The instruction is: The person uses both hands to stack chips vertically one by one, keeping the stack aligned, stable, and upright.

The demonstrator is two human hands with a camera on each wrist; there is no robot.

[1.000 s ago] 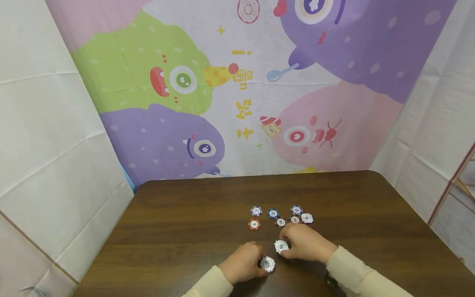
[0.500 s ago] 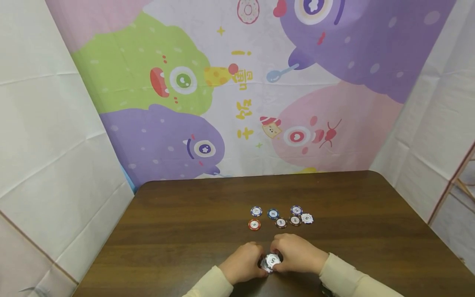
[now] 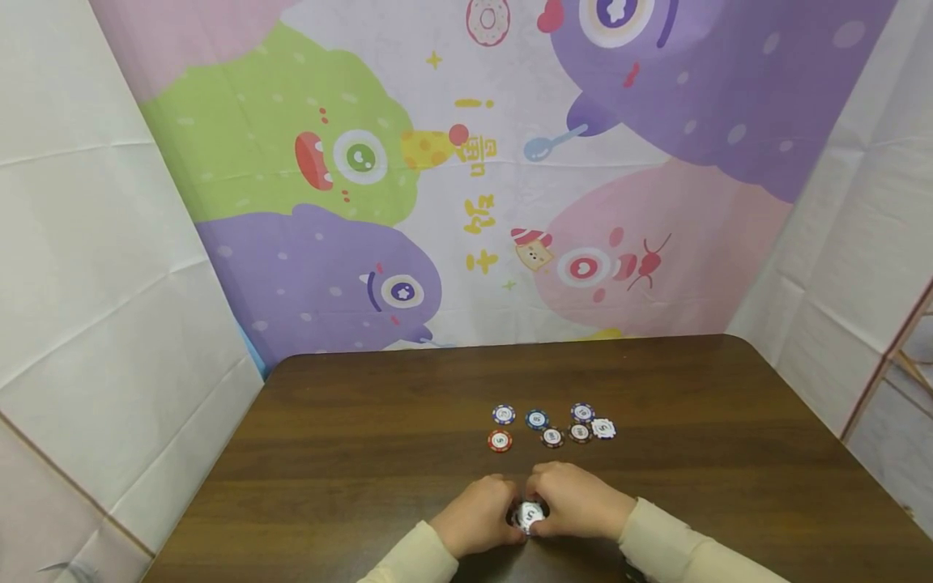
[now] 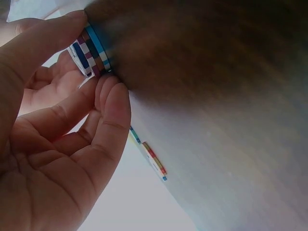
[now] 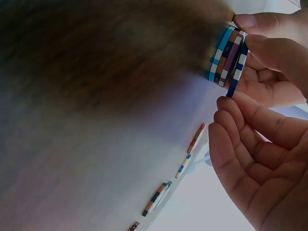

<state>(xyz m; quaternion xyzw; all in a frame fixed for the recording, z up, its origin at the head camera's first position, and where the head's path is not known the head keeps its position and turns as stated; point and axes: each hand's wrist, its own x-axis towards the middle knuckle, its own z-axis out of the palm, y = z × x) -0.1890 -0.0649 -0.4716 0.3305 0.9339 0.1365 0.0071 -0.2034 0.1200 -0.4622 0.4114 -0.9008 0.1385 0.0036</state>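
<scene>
Near edge of tabletop (image 3: 364, 453): chip stack (image 3: 530, 515) sits between both hands. Left hand (image 3: 477, 525) grip clamped on stack's left side, right hand (image 3: 576, 510) pinching top chip. Best to square edges before letting go, keep stack flat. Loose chips (image 3: 551, 426) lie farther back.

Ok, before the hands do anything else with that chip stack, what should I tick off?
1. Both hands on the stack: ok; left hand and right hand meet round it.
2. Stack edges flush: not ok; top chip sits tilted and offset.
3. Stack resting on table: ok in wrist views.
4. Loose chips clear of hands: ok; seven lie flat further back.
5. Grip firmness: cannot tell.
</scene>
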